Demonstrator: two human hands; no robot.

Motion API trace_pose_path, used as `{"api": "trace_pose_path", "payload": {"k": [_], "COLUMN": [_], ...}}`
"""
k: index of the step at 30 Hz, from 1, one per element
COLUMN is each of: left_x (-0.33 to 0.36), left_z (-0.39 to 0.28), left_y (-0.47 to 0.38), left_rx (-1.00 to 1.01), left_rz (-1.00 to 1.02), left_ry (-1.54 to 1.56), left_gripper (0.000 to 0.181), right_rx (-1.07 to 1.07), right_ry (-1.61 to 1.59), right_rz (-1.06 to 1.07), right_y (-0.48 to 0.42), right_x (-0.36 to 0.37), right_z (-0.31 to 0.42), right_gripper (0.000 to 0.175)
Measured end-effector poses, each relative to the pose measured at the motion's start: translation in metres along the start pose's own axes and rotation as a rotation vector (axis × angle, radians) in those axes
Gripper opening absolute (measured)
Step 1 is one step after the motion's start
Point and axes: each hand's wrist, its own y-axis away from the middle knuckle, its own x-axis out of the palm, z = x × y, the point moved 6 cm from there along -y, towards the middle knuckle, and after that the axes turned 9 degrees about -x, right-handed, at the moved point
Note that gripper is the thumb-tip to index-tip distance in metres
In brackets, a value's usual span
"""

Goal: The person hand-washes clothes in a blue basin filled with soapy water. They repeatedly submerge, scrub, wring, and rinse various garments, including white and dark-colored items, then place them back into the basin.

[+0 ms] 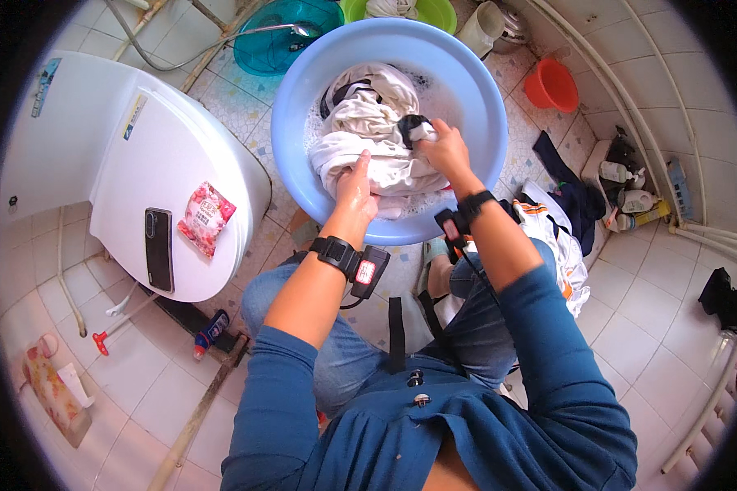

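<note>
Wet white cloth (368,123) with dark parts lies bunched in soapy water inside a large light-blue plastic basin (488,98). At the near side of the heap, my left hand (356,190) has its thumb on top of the cloth, and its fingers are partly hidden. Bunched in my right hand (445,150) is a black-and-white piece of wet cloth (416,130), held above the right part of the heap. Suds (427,80) float along the basin's far right inside. Both wrists wear black straps with small devices.
On the left, a closed white toilet lid (215,147) bears a phone (159,245) and a pink packet (206,219). Teal (264,52) and green basins (445,15) stand behind. To the right are a red bucket (551,86), piled clothes (565,245) and several bottles (635,202).
</note>
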Motion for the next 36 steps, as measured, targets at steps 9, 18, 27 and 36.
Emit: {"api": "trace_pose_path", "payload": {"k": [9, 18, 27, 36], "left_x": [0.039, 0.079, 0.047, 0.035], "left_z": [0.016, 0.016, 0.021, 0.018], "left_y": [0.003, 0.040, 0.017, 0.004], "left_rx": [-0.068, -0.423, -0.136, -0.150], "left_rz": [0.416, 1.110, 0.354, 0.237], "left_ry": [0.154, 0.634, 0.090, 0.037], "left_gripper": [0.035, 0.058, 0.059, 0.057], "right_rx": [-0.542, -0.540, -0.427, -0.322], "right_ry": [-0.140, -0.323, -0.323, -0.314], "right_rz": [-0.312, -0.115, -0.151, -0.125], "right_y": [0.070, 0.054, 0.059, 0.060], "right_x": [-0.034, -0.003, -0.003, 0.001], "right_z": [0.101, 0.081, 0.088, 0.089], "right_gripper": [0.027, 0.035, 0.034, 0.026]}}
